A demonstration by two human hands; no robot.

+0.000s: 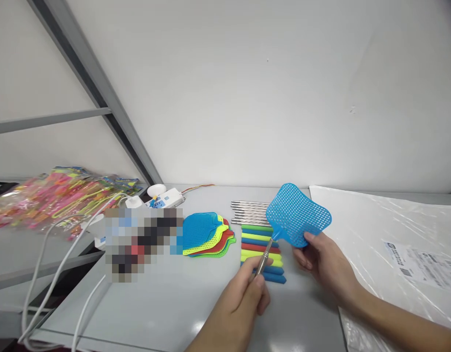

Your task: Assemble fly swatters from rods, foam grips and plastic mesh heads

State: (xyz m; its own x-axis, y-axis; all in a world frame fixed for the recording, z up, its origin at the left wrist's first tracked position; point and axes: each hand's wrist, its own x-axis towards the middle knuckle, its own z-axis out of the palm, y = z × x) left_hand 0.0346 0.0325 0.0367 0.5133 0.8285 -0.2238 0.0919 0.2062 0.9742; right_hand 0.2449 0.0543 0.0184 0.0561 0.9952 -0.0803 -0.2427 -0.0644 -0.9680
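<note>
Blue swatter head (296, 210): perforated plastic, rounded-square outline, raised above the counter (152, 303), right of centre. Right hand (326, 261) pinches its near right edge; left hand (243, 293) is closed around a shiny metal rod (263, 261), whose far end meets the head's neck. Coloured tubes (252, 247) lie below, partly covered. The head blocks the right ends of slim silvery rods (247, 215). Left: overlapping mesh heads (205, 234). Right: wrinkled, labelled white plastic sheet (372, 225).
</note>
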